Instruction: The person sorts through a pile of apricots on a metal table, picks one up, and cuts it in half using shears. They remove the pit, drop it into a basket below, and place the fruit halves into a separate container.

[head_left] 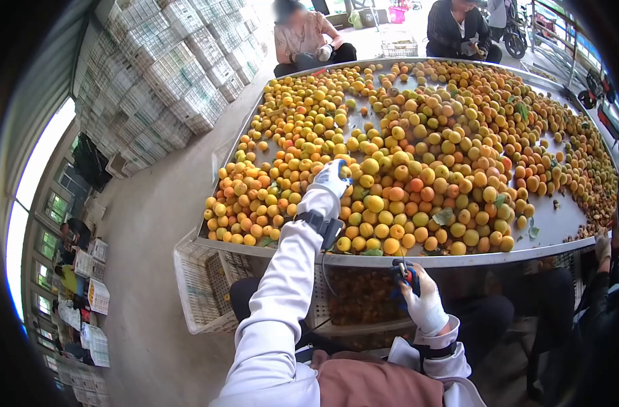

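Note:
My left hand point(332, 178), in a white glove with blue fingertips, stretches far over the table among the apricots point(393, 158). Its fingers curl down at an apricot point(343, 159), partly hiding the fruit under them. Below the table's near edge, my right hand point(426, 304), also gloved in white, is closed round a small hand tool point(404, 275) with dark and red parts. A thin metal tip points up from this tool toward the rim; the glove hides the rest. Yellow, orange and greenish apricots cover much of the metal table point(282, 249).
Two people point(306, 41) point(459, 34) sit across the table; another person's hand point(603, 245) is at the right edge. White crates point(204, 288) stand below the near left corner. Tall crate stacks point(167, 74) line the left. Leaves point(444, 216) lie among the fruit.

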A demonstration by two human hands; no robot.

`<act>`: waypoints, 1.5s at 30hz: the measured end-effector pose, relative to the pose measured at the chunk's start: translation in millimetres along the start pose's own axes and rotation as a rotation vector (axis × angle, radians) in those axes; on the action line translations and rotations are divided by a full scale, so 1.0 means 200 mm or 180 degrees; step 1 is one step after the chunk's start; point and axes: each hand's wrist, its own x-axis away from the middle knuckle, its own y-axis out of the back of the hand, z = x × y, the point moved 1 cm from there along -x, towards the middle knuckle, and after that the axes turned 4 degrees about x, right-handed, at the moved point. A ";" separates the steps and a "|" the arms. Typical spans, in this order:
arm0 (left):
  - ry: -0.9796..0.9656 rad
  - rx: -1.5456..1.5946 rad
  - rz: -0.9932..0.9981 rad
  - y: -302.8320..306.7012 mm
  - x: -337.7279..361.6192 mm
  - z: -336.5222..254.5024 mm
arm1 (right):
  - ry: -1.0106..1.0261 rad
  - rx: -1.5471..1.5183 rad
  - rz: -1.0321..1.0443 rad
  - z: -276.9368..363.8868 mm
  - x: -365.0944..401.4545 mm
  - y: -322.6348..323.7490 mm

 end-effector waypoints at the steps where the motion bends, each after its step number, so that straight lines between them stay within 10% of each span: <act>1: -0.0078 0.0731 0.0005 0.02 0.03 0.03 | -0.0034 -0.0090 -0.0012 0.01 0.00 -0.01; 5: -0.0444 0.3606 0.0627 0.08 0.38 -0.03 | -0.0161 -0.0005 0.0142 0.02 0.02 -0.03; 10: -0.0179 0.4937 0.0979 0.20 0.88 -0.23 | 0.0275 0.0143 0.0094 0.09 0.02 -0.11; 36: -0.1362 0.2782 0.0881 0.27 1.17 -0.18 | 0.0520 0.0457 0.0940 0.13 0.07 -0.19; 43: -0.0859 0.4041 0.1131 0.16 1.20 -0.25 | 0.0624 0.0211 0.0543 0.10 0.06 -0.28; 45: 0.0093 0.5309 0.1428 0.13 1.24 -0.31 | 0.0600 0.0249 0.0375 0.11 0.07 -0.30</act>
